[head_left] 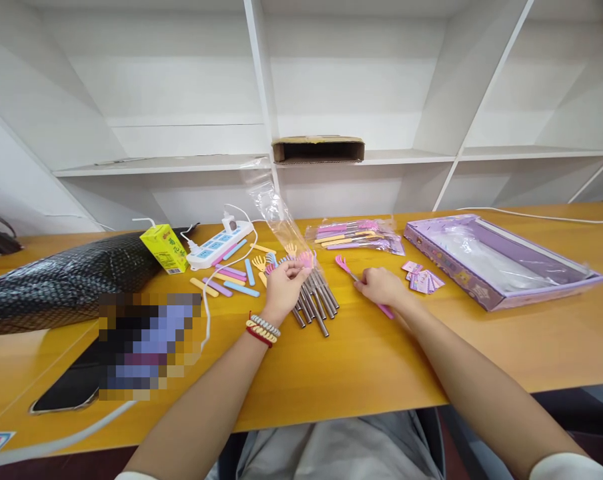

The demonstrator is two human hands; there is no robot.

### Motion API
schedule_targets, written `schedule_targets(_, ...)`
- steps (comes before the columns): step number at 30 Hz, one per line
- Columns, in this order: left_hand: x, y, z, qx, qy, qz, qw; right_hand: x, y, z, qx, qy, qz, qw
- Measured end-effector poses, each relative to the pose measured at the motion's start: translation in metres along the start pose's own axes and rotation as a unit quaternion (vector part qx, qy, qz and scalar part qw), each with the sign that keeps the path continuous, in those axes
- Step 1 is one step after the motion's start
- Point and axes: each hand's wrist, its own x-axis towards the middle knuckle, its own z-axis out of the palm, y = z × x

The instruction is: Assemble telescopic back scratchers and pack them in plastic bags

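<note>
My right hand [380,288] is closed around a pink back scratcher [345,267], its claw end pointing left and the pink handle end showing below the hand. My left hand [284,288] is pinched over a pile of back scratchers [315,300] with metal shafts and coloured claw heads. Something pinkish shows at its fingertips; I cannot make out what they hold. Beside those fingers, a long clear plastic bag [276,207] stretches up toward the shelf. Loose pastel handle sleeves [241,289] lie left of the pile.
Bagged back scratchers [359,235] lie behind. Small printed cards [422,279] and a purple window box [486,300] are to the right. Leftward are a power strip [220,245] with a white cable, a yellow drink carton [164,249], a black wrapped bundle [71,280] and a phone [66,383].
</note>
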Motion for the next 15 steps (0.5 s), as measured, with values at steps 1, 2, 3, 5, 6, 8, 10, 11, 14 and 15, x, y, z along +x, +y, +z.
schedule_targets(1,0.001,-0.001,-0.001,-0.01,0.009,-0.001,1.0,0.0,-0.001,0.002,0.017,0.011,-0.021,1.0)
schedule_targets(2,0.002,-0.002,-0.001,-0.019,0.018,-0.002,1.0,0.0,-0.002,0.004,0.037,0.023,-0.042,0.998)
schedule_targets(3,0.003,-0.004,-0.002,-0.028,0.027,-0.002,0.999,0.0,-0.004,0.006,0.059,0.039,-0.057,0.996)
schedule_targets(5,0.007,-0.01,-0.004,-0.045,0.045,0.0,0.998,-0.001,-0.007,0.009,0.096,0.074,-0.072,0.99)
schedule_targets(6,0.008,-0.012,-0.005,-0.056,0.055,0.001,0.997,-0.002,-0.009,0.011,0.112,0.089,-0.077,0.987)
schedule_targets(8,0.011,-0.015,-0.007,-0.087,0.077,0.004,0.993,-0.004,-0.013,0.012,0.145,0.116,-0.099,0.978)
schedule_targets(10,0.012,-0.014,-0.008,-0.126,0.096,-0.002,0.987,-0.006,-0.015,0.012,0.18,0.137,-0.132,0.965)
schedule_targets(11,0.013,-0.013,-0.008,-0.145,0.104,-0.009,0.984,-0.008,-0.016,0.012,0.195,0.148,-0.148,0.958)
schedule_targets(14,0.013,-0.007,-0.008,-0.192,0.127,-0.034,0.973,-0.01,-0.017,0.011,0.22,0.171,-0.184,0.943)
schedule_targets(15,0.013,-0.006,-0.008,-0.204,0.133,-0.039,0.969,-0.01,-0.017,0.011,0.221,0.171,-0.194,0.94)
